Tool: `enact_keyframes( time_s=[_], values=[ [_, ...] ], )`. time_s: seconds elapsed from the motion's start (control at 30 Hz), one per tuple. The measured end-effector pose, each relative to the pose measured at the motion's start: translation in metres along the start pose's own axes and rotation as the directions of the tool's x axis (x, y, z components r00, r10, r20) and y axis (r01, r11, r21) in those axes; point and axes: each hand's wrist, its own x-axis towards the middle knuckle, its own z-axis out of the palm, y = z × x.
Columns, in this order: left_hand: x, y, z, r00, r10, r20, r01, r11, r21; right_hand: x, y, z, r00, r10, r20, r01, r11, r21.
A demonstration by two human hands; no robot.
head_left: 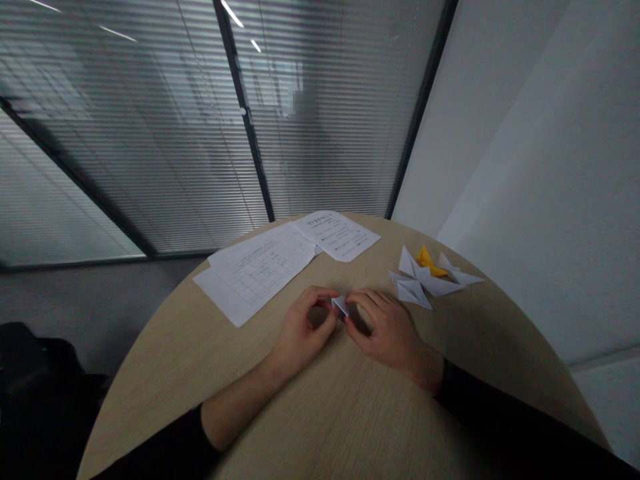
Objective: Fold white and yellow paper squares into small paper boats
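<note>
Between my two hands, over the middle of the table, is a small folded white paper (341, 305) with a pointed shape. My left hand (306, 325) pinches its left side between thumb and fingers. From the right, my right hand (384, 327) grips the other side, thumb below and fingers above. The fingertips cover part of the paper, so its full shape is hidden. To the right of my right hand lie several folded white paper boats (440, 285) and a smaller yellow folded paper (429, 261) among them.
Printed white sheets (265, 267) lie overlapping toward the far left of the round wooden table (310, 413). Another printed sheet (343, 237) is at the far edge. Behind stands a glass partition with blinds (330, 133); a white wall (540, 167) borders the right. A dark chair (40, 373) is at left.
</note>
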Motion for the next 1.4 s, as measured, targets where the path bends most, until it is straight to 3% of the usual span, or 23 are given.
enact_keyframes(
  time_s=[0.17,0.37,0.53,0.8,0.97,1.4],
  values=[
    [-0.001,0.004,0.002,0.995,0.097,0.012,-0.097,0.995,0.036,-0.002,0.002,0.007,0.992,0.125,-0.019,-0.123,0.990,0.065],
    [-0.001,0.007,0.006,0.994,0.097,0.045,-0.100,0.991,0.085,0.000,0.000,0.008,0.991,0.136,-0.008,-0.134,0.980,0.148],
    [-0.002,0.009,0.005,0.998,0.022,0.057,-0.030,0.987,0.156,0.003,-0.004,0.012,0.987,0.158,-0.025,-0.151,0.972,0.182],
    [-0.001,0.006,0.002,1.000,0.017,0.008,-0.018,0.998,0.064,0.005,-0.001,0.016,0.978,0.196,-0.072,-0.164,0.935,0.315],
    [-0.003,0.002,-0.002,0.998,0.059,-0.002,-0.059,0.998,-0.013,0.005,0.004,0.013,0.987,0.130,-0.092,-0.086,0.922,0.379],
    [-0.003,0.011,-0.011,0.999,0.018,0.038,-0.011,0.985,-0.173,0.003,0.011,0.014,0.989,0.145,-0.025,-0.106,0.822,0.560]
  ],
)
